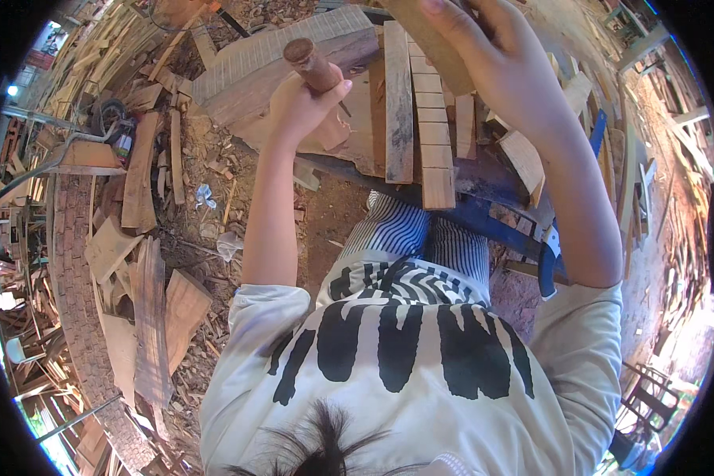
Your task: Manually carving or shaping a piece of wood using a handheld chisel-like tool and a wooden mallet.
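My left hand (300, 107) is wrapped round the wooden handle of a chisel (312, 63), with its thumb along the side. The narrow metal blade slants down towards a small reddish-brown wood piece (335, 135) on the bench; whether its tip touches is hard to make out. Raised at the upper right, my right hand (504, 59) grips a thick brown length of wood (432, 44), partly cut off by the picture's top. Between and below the hands lie a dark-stained plank (398, 111) and a light strip crossed by dark lines (434, 131).
Behind the chisel lies a large timber block (285, 67) with a lined top. A blue-handled handsaw (547, 266) rests by my right elbow. Offcuts and boards (151, 317) cover the ground at left, near a low brick edge (79, 301). Chips litter the floor.
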`<state>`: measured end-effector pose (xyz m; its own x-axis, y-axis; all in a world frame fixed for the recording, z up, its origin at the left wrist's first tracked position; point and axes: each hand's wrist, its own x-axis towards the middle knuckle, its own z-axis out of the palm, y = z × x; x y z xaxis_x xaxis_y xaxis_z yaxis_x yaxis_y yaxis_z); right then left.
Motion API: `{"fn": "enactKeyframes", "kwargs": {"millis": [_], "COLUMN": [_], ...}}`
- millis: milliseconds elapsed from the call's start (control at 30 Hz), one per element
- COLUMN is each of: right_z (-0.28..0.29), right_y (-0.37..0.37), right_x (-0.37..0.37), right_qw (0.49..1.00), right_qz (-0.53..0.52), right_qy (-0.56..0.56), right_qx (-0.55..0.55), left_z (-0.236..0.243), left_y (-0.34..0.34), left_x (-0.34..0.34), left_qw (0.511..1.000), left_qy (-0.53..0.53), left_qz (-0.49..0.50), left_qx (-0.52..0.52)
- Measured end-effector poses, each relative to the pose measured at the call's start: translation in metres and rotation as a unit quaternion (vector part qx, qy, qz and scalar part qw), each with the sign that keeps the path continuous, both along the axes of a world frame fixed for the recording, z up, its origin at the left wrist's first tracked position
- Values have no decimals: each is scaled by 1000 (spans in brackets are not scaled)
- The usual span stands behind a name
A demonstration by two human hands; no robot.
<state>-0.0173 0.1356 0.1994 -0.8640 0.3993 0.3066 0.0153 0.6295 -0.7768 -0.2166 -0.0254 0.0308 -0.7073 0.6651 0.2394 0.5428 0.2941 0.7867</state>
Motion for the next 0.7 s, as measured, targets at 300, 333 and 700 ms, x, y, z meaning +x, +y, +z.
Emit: {"fn": "enactKeyframes", "kwargs": {"millis": [300,333,700], "right_z": [-22,-24,-55], "right_y": [19,20,20], "right_x": [8,9,15], "right_qw": [996,995,978], "right_qz": [10,10,4], "right_qy": [31,24,38], "right_qx": [-86,-93,-207], "left_z": [-5,-4,-5], "left_y": [1,0,0], "left_x": [-3,-2,-1], "left_qw": [994,995,987], "left_qy": [-85,-86,-91], "left_qz": [-11,-12,-61], "left_qx": [68,54,118]}}
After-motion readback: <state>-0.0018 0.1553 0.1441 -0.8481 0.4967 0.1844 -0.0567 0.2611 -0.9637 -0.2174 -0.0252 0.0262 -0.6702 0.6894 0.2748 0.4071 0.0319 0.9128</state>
